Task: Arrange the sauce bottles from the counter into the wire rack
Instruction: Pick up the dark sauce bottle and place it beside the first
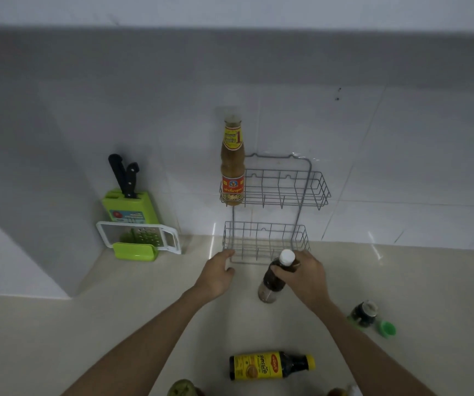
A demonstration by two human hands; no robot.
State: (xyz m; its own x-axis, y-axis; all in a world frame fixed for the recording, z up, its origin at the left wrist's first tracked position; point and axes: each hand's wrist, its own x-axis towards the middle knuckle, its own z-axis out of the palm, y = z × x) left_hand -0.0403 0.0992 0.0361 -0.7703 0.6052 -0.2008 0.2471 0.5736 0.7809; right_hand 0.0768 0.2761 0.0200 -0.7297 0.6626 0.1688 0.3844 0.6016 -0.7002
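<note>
While the right hand (304,277) has its fingers curled round the neck and shoulder of a dark bottle with a white cap (274,277), the bottle stands, or hangs just clear, above the middle of the counter (401,281), right in front of the rack; whether its base touches the surface I cannot tell. The left hand (215,277) holds nothing: its fingers are loosely spread, with the fingertips at the front left corner of the lower basket (264,241), seemingly steadying it.

The wire rack (275,207) hangs on the tiled wall at the back edge of the counter. Its upper basket (284,192) carries one tall yellow-labelled sauce bottle (232,164) upright in the left end; the lower basket is empty.

So the second bottle looks to be in hand. The next move likely calls for lifting it above a basket's front rail, keeping it upright, then lowering it inside.

Left to do: a yellow-capped bottle (271,365) lying on its side near the front edge, a small dark jar (363,313) towards the right with a green lid (387,329) beside it, and partly cut-off items at the very front.
</note>
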